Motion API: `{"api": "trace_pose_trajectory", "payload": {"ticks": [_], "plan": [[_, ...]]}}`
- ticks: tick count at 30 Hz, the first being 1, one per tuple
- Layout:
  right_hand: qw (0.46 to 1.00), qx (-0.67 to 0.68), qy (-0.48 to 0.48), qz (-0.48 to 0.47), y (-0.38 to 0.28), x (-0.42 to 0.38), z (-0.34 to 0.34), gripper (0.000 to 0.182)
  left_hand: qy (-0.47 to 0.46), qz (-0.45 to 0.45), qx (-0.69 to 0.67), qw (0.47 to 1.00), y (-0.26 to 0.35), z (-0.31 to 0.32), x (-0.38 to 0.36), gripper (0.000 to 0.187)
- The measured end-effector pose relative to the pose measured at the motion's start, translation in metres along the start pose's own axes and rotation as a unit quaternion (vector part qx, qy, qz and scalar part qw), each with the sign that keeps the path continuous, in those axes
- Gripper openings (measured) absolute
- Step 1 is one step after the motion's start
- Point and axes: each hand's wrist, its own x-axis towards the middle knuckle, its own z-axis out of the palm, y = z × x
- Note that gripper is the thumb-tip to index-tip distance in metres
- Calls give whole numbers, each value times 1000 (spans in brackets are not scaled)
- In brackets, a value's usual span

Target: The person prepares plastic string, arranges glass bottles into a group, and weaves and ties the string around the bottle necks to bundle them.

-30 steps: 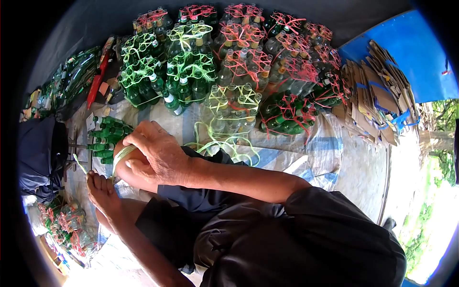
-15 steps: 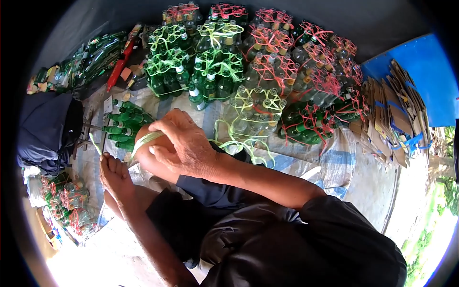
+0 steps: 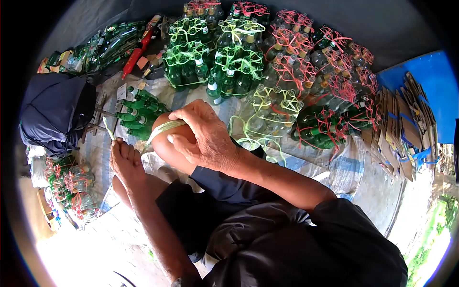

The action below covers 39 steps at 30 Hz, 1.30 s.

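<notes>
- Far left of the frame: a dark bundle of cloth [image 3: 55,112] lying on the woven mat [image 3: 330,165], with a small cluster of clear bottles tied in red string [image 3: 69,186] below it at the lower left.
- Upper left: loose green bottles [image 3: 107,45] heaped beside a red-handled tool [image 3: 138,48].
- Left of centre: a row of green bottles lying on their sides [image 3: 138,117], just beyond the raised knee [image 3: 169,148]; a bare foot [image 3: 126,165] planted on the mat below them, with a short end of pale green strap [image 3: 109,128] sticking up just above the toes.
- Centre: the pale green strap [image 3: 162,129] stretched across the top of the knee, running down-left towards the foot.
- Centre: one of the two hands [image 3: 203,138], seemingly the right hand, closed over the knee with fingers curled, pressing on the strap; its forearm reaching in from the lower right. Left hand hidden, so cannot tell whether it gripped anything.
- Upper centre: bundles of green bottles bound with green strap [image 3: 210,57], standing upright and packed close together.
- Right of centre: clear bottles tied in yellow-green strap [image 3: 267,107], loose loops of strap [image 3: 253,141] trailing on the mat just in front.
- Upper right: bundles bound in red string [image 3: 325,76], touching one another.
- Far right: flattened cardboard stacks [image 3: 406,124] tied with blue strap, against a blue sheet [image 3: 430,76].
</notes>
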Motion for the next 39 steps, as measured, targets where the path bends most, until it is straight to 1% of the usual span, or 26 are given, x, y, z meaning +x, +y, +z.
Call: {"api": "trace_pose_trajectory", "payload": {"ticks": [5,6,9,13,17,20,23,26,32,35,38,39], "plan": [[1000,4,17,-7,1,-1,2,40,-18,4,-12,1000,-2,-5,2,19],[1000,-2,15,6,-2,-1,2,39,-11,4,-7,1000,-3,-4,1,18],[1000,0,24,1,-1,-2,3,36,-26,-15,-19,999,-2,-10,5,16],[999,-11,37,-2,3,-4,7,35,-43,-7,-26,999,-4,-14,6,14],[999,0,0,34,1,-6,4,38,-25,-8,-17,1000,-4,-7,3,17],[1000,-8,5,28,2,-5,3,38,-19,-12,-15,1000,-2,-3,1,16],[999,-7,-4,36,1,-4,2,38,-40,-13,-30,999,-3,-6,4,15],[999,-6,-7,34,2,-4,2,38,-39,-16,-29,999,-3,-8,5,12],[999,10,-6,35,3,-3,2,38,-52,-12,-33,998,-4,-12,7,17],[999,13,-1,32,3,-3,3,37,-18,-10,-24,1000,-3,-9,7,17],[1000,0,23,-3,5,-2,5,36,-22,-16,-29,999,-4,-13,8,17],[1000,3,21,1,5,-1,6,36,-29,-17,-32,999,-4,-15,8,17]]}}
